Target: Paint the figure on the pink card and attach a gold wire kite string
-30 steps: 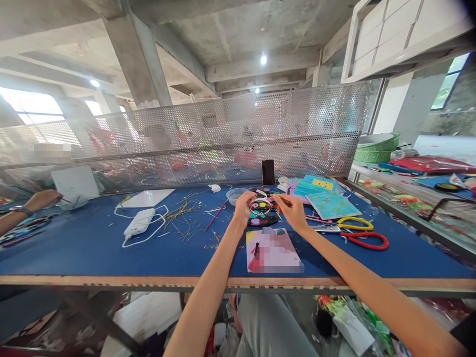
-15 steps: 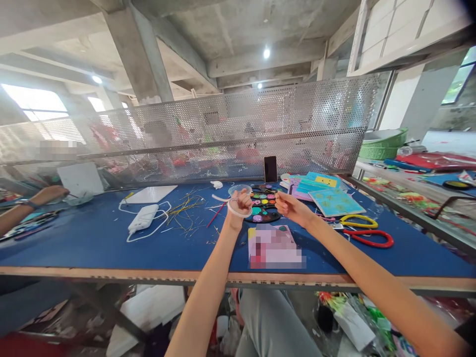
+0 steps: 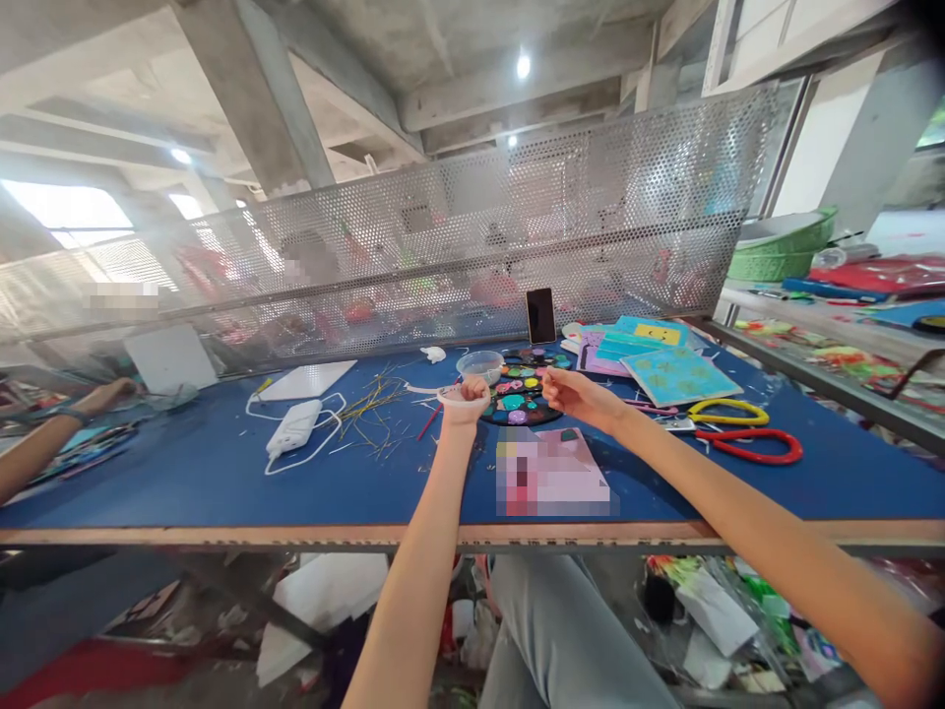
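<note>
At a blue workbench (image 3: pixel 148 483) in a concrete workshop, the left hand (image 3: pixel 467 402) clenches around a thin white loop (image 3: pixel 422 390), its end trailing out past the fist. The right hand (image 3: pixel 583 397) reaches toward it, fingertips (image 3: pixel 547 376) pressed together, pinching nothing that can be made out. A round paint palette (image 3: pixel 521 402) lies just beside the fist.

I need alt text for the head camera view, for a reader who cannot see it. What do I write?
A person's left hand grips a thin white loop above a blue worktable, while the right hand reaches toward a round black paint palette.
</note>
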The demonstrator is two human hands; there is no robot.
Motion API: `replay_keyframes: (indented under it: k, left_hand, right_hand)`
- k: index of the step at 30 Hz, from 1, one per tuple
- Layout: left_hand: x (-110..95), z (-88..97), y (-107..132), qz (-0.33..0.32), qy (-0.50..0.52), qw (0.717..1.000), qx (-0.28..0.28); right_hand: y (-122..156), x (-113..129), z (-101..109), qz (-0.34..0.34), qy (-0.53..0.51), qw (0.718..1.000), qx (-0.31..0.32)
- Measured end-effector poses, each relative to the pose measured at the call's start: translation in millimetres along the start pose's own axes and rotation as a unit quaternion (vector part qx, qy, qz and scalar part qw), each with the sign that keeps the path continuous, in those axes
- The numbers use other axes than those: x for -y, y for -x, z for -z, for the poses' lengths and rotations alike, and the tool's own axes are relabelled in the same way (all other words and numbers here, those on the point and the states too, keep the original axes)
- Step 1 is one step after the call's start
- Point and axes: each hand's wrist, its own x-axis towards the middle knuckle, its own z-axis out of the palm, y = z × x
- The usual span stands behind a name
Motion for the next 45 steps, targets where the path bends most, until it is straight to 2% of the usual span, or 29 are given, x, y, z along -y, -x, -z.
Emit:
replay_keyframes:
  k: [7, 12, 15, 18, 21, 23, 25, 28, 30, 32, 35, 38, 42, 45]
  left_hand:
    - [-2, -9.5, 12, -0.007, 0.02, 1.0, 0.012]
    - [2, -23.7, 21, -0.019, 0.025, 0.999, -0.001]
    - [-5, -34.0, 26, 0.001, 0.022, 1.0, -0.015]
    - [-21, -41.8, 38, 0.021, 0.019, 0.999, -0.034]
    - [-37, -41.7, 67, 0.009, 0.027, 0.999, -0.03]
    - [-39, -36.6, 98, -0.041, 0.028, 0.999, 0.008]
    - [-31, -29.7, 133, -0.092, 0.016, 0.995, 0.04]
    - [-5, -20.4, 182, -0.104, -0.011, 0.991, 0.086]
    - [15, -16.4, 208, -0.073, -0.037, 0.991, 0.11]
    - [33, -14.5, 225, -0.048, -0.065, 0.988, 0.13]
    - [51, -16.1, 239, -0.03, -0.086, 0.985, 0.144]
    - [63, -20.0, 244, -0.041, -0.06, 0.989, 0.127]
    - [81, -21.1, 250, -0.049, -0.046, 0.992, 0.103]
    - [92, -19.6, 248, -0.075, -0.104, 0.987, 0.102]
  right_hand:
    - [0, 0, -2, -0.008, -0.022, 1.0, 0.003]
    - [0, 0, -2, -0.005, -0.039, 0.999, -0.028]
    - [-3, 7, 1, 0.004, -0.039, 0.996, -0.078]
    - [3, 25, 5, 0.044, -0.038, 0.984, -0.166]
    - [34, 41, -1, 0.108, -0.044, 0.962, -0.247]
    - [68, 42, -13, 0.176, -0.041, 0.942, -0.282]
    - [106, 33, -30, 0.21, 0.005, 0.937, -0.28]
    - [152, 8, -57, 0.238, 0.071, 0.921, -0.299]
    - [169, -9, -73, 0.233, 0.102, 0.917, -0.307]
    - [177, -20, -86, 0.209, 0.106, 0.927, -0.294]
    - [178, -24, -104, 0.151, 0.052, 0.955, -0.248]
    - [179, -24, -116, 0.105, 0.018, 0.968, -0.229]
    - [186, -34, -123, 0.091, 0.08, 0.96, -0.254]
    - [182, -45, -121, 0.122, 0.11, 0.944, -0.286]
